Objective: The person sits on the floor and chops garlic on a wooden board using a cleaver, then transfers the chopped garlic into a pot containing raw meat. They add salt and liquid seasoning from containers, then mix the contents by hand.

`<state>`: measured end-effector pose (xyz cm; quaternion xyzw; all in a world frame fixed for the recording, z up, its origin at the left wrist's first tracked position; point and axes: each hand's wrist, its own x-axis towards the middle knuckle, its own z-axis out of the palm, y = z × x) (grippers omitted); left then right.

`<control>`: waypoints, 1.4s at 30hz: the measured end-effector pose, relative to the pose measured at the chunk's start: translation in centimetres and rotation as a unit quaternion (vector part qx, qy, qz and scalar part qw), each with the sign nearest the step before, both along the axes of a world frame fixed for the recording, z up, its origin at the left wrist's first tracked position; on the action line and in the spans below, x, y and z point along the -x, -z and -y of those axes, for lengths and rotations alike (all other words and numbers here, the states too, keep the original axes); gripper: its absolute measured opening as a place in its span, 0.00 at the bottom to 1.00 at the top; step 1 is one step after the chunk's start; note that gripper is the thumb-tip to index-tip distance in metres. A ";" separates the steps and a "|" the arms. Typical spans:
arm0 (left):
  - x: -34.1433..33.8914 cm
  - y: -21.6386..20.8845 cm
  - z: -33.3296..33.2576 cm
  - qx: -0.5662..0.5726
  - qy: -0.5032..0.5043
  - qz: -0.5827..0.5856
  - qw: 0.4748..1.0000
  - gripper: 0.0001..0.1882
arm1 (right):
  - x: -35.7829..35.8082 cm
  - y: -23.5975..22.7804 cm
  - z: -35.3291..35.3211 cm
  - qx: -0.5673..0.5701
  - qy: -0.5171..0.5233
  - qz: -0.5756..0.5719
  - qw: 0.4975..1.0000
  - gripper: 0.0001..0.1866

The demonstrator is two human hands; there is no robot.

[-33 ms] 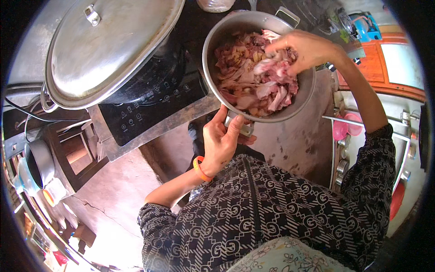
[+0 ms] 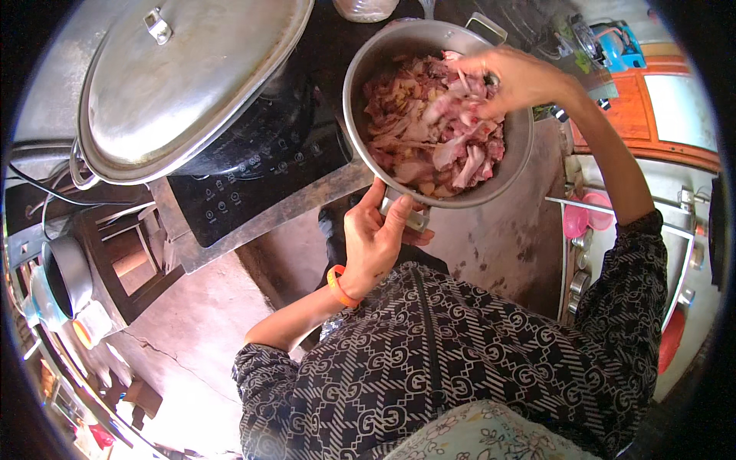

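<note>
Metal pot (image 2: 366,73) brims with raw meat pieces (image 2: 429,126); our left hand (image 2: 376,238) clamps its handle, our right hand (image 2: 510,77) pinches meat.

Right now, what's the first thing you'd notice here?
A metal pot heaped with pink raw meat, upper middle. The left hand grips its near handle while the right hand digs into the meat. To the left, a big shiny lid covers a pan on the black stove.

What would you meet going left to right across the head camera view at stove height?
Large domed steel pot lid → black induction cooktop → left hand at the round metal pot of raw meat pieces → right hand → orange wooden cabinet.
</note>
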<state>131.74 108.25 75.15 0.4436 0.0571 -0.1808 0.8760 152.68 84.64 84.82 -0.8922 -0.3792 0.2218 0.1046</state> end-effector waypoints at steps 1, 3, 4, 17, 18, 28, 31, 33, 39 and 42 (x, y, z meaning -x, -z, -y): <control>-0.1 0.0 0.0 0.002 -0.003 0.001 1.000 0.23 | -0.8 1.6 0.4 -0.033 0.017 0.058 0.998 0.37; -0.4 0.2 0.2 0.006 -0.004 0.006 1.000 0.23 | -3.0 3.9 1.0 0.059 0.082 0.030 0.994 0.42; -0.5 0.2 0.3 0.007 -0.006 0.004 1.000 0.23 | -4.4 5.1 0.2 0.157 0.117 -0.065 0.979 0.46; 0.1 0.8 0.7 0.020 0.010 0.011 1.000 0.25 | 0.0 4.4 -6.4 0.142 -0.119 -0.339 0.922 0.26; 0.1 0.7 0.7 0.008 0.015 0.002 1.000 0.24 | 0.1 3.1 -5.4 0.121 -0.143 -0.359 0.914 0.25; -0.5 -0.1 0.9 0.022 -0.001 0.005 1.000 0.23 | 0.6 4.4 1.4 -0.053 0.342 -0.183 0.920 0.30; -0.5 0.0 0.9 0.023 -0.003 0.010 1.000 0.23 | 0.3 6.3 -0.6 -0.092 0.409 -0.339 0.842 0.34; -0.5 0.1 0.8 0.024 -0.001 0.005 1.000 0.22 | 0.9 5.7 -1.6 -0.082 0.360 -0.334 0.867 0.37; -0.2 0.2 0.6 0.012 0.000 0.016 1.000 0.25 | 1.0 2.7 1.1 0.022 0.313 -0.254 0.915 0.43; -0.2 0.2 0.9 0.011 -0.008 0.015 1.000 0.26 | 2.3 6.2 3.3 0.052 0.367 -0.329 0.869 0.44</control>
